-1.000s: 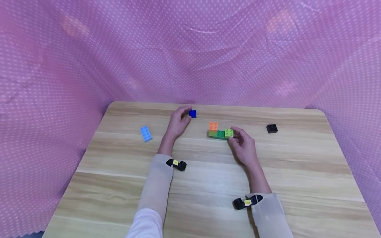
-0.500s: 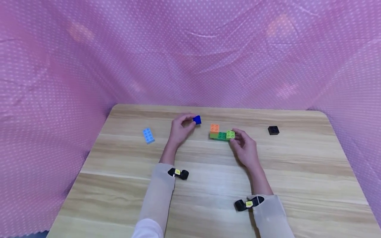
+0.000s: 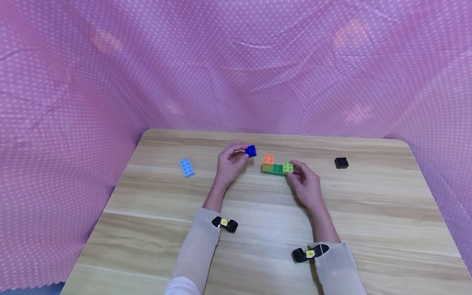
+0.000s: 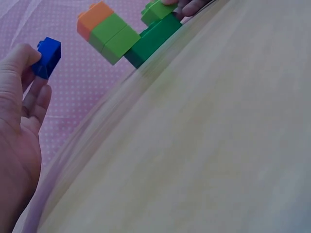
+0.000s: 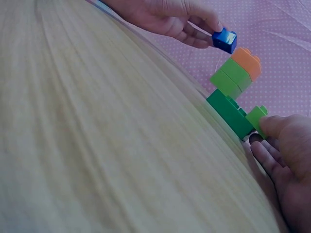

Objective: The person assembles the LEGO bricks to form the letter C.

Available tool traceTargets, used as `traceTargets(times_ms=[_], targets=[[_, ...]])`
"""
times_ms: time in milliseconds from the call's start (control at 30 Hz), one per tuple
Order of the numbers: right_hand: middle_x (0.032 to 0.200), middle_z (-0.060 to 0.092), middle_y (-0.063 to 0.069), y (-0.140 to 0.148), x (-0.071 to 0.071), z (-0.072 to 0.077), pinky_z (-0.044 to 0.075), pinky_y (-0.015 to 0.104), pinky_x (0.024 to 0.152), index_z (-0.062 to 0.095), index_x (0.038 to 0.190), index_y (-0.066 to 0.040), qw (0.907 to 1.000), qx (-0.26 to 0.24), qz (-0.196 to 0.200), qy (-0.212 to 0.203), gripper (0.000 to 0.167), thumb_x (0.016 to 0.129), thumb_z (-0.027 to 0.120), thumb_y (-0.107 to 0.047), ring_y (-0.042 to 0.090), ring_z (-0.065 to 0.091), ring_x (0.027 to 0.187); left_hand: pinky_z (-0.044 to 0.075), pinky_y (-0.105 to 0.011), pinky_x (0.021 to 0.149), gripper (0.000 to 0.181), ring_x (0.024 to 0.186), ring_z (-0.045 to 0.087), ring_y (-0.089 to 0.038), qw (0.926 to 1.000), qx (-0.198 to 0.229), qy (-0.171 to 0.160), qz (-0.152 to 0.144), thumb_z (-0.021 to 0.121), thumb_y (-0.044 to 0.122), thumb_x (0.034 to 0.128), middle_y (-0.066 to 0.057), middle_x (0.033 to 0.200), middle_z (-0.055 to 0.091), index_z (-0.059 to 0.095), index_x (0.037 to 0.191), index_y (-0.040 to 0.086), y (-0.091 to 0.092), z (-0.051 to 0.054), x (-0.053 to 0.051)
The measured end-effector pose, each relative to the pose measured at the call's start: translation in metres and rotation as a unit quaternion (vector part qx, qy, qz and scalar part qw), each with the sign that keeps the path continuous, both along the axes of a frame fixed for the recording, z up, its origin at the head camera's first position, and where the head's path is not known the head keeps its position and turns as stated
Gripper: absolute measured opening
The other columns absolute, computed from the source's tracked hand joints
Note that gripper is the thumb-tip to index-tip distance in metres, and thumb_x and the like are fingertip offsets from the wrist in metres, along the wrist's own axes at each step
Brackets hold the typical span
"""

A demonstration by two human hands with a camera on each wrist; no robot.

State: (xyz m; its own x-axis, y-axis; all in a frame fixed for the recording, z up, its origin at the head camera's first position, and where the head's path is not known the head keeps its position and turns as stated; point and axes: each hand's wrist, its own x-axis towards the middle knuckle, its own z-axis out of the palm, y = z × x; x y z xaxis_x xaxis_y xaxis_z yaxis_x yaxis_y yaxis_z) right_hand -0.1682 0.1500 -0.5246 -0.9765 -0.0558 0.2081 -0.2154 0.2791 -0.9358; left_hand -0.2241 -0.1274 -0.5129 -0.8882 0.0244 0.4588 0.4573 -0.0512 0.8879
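Note:
A small blue brick [image 3: 250,151] is pinched between the thumb and fingers of my left hand [image 3: 229,164], raised off the table with its hollow underside partly showing in the left wrist view. To its right stands a brick assembly: a long dark green brick [image 5: 228,114] at the bottom, two lime bricks [image 4: 114,40] stacked on its left end, and an orange brick [image 4: 96,20] on top. Another lime brick [image 3: 287,167] sits on the right end. My right hand [image 3: 307,186] grips that end, thumb on the lime brick. Blue and orange bricks are apart in the head view.
A light blue brick [image 3: 187,167] lies studs up on the left of the wooden table [image 3: 258,229]. Towards the right lies a black brick [image 3: 341,163]. Pink dotted cloth [image 3: 228,82] hangs behind the table and along both sides.
My left hand has lifted the blue brick and carried it right, closer to the assembly, tilting it. My right hand keeps its hold on the assembly. The head view has shifted slightly.

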Motion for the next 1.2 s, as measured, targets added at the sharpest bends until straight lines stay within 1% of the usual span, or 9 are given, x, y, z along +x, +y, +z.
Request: traceTargets(times_ms=[300, 467, 600, 700, 833, 900, 1000, 1100, 1200], targets=[[0.129, 0.067, 0.021, 0.0, -0.002, -0.001, 0.055, 0.014, 0.093, 0.059, 0.144, 0.001, 1.0, -0.01, 0.001, 0.0, 0.047, 0.099, 0.07, 0.003, 0.032, 0.067, 0.114, 0.053, -0.061, 0.104, 0.031, 0.118, 0.065, -0.027, 0.9987, 0.028, 0.018, -0.037, 0.073, -0.019, 0.0878, -0.027, 0.126, 0.065, 0.07, 0.118, -0.013, 0.013, 0.009, 0.003], [0.129, 0.067, 0.022, 0.0, -0.002, -0.001, 0.055, 0.014, 0.093, 0.059, 0.144, 0.001, 0.9999, -0.012, -0.003, -0.002, 0.047, 0.099, 0.07, 0.003, 0.033, 0.067, 0.114, 0.052, -0.062, 0.104, 0.03, 0.118, 0.065, -0.026, 0.9973, 0.0, 0.026, -0.069, 0.074, -0.014, 0.0903, -0.021, 0.125, 0.067, 0.071, 0.12, -0.009, 0.022, 0.018, 0.006], [0.128, 0.067, 0.026, -0.001, -0.001, 0.0, 0.054, 0.011, 0.092, 0.058, 0.144, 0.004, 0.9998, -0.02, -0.002, 0.0, 0.047, 0.098, 0.069, 0.006, 0.037, 0.067, 0.114, 0.052, -0.059, 0.105, 0.03, 0.118, 0.065, -0.026, 0.9957, -0.03, 0.035, -0.08, 0.076, -0.011, 0.0904, -0.018, 0.125, 0.069, 0.072, 0.119, -0.005, 0.026, 0.022, 0.008], [0.127, 0.066, 0.03, -0.002, 0.001, 0.006, 0.054, 0.012, 0.092, 0.057, 0.142, 0.009, 0.9997, -0.023, -0.002, 0.003, 0.046, 0.097, 0.068, 0.01, 0.042, 0.066, 0.114, 0.055, -0.049, 0.106, 0.03, 0.119, 0.065, -0.026, 0.9946, -0.054, 0.036, -0.081, 0.077, -0.01, 0.09, -0.016, 0.124, 0.07, 0.074, 0.118, -0.003, 0.029, 0.025, 0.009], [0.126, 0.066, 0.032, -0.006, 0.008, 0.023, 0.055, 0.014, 0.091, 0.057, 0.141, 0.012, 0.9999, -0.012, -0.003, 0.003, 0.044, 0.098, 0.066, 0.011, 0.044, 0.066, 0.113, 0.055, -0.04, 0.105, 0.03, 0.119, 0.065, -0.024, 0.9935, -0.08, 0.033, -0.074, 0.078, -0.01, 0.0894, -0.014, 0.124, 0.071, 0.075, 0.118, 0.0, 0.031, 0.025, 0.009], [0.126, 0.067, 0.032, -0.007, 0.012, 0.032, 0.055, 0.014, 0.091, 0.057, 0.141, 0.012, 1.0, -0.005, -0.003, 0.002, 0.043, 0.098, 0.066, 0.01, 0.043, 0.066, 0.113, 0.055, -0.041, 0.104, 0.03, 0.119, 0.065, -0.024, 0.9932, -0.089, 0.03, -0.07, 0.078, -0.01, 0.0888, -0.014, 0.124, 0.072, 0.075, 0.117, 0.0, 0.032, 0.024, 0.009], [0.126, 0.067, 0.032, -0.007, 0.015, 0.039, 0.055, 0.014, 0.091, 0.057, 0.14, 0.012, 1.0, -0.001, -0.003, 0.005, 0.043, 0.099, 0.065, 0.01, 0.044, 0.067, 0.112, 0.055, -0.05, 0.104, 0.03, 0.119, 0.065, -0.026, 0.9923, -0.1, 0.028, -0.068, 0.078, -0.011, 0.0888, -0.015, 0.124, 0.071, 0.075, 0.118, -0.001, 0.033, 0.023, 0.01], [0.126, 0.067, 0.033, -0.008, 0.016, 0.04, 0.055, 0.013, 0.09, 0.057, 0.141, 0.013, 0.9999, 0.001, -0.001, 0.012, 0.042, 0.099, 0.064, 0.01, 0.045, 0.067, 0.112, 0.054, -0.055, 0.103, 0.03, 0.119, 0.065, -0.025, 0.991, -0.111, 0.031, -0.067, 0.079, -0.008, 0.0898, -0.014, 0.125, 0.071, 0.075, 0.118, 0.001, 0.034, 0.022, 0.009], [0.126, 0.067, 0.033, -0.008, 0.015, 0.038, 0.054, 0.012, 0.09, 0.057, 0.141, 0.013, 0.9999, 0.004, -0.001, 0.015, 0.043, 0.099, 0.064, 0.01, 0.045, 0.067, 0.112, 0.056, -0.052, 0.101, 0.029, 0.118, 0.066, -0.023, 0.9894, -0.123, 0.043, -0.064, 0.08, -0.004, 0.0911, -0.01, 0.124, 0.072, 0.076, 0.119, 0.004, 0.033, 0.021, 0.009]])
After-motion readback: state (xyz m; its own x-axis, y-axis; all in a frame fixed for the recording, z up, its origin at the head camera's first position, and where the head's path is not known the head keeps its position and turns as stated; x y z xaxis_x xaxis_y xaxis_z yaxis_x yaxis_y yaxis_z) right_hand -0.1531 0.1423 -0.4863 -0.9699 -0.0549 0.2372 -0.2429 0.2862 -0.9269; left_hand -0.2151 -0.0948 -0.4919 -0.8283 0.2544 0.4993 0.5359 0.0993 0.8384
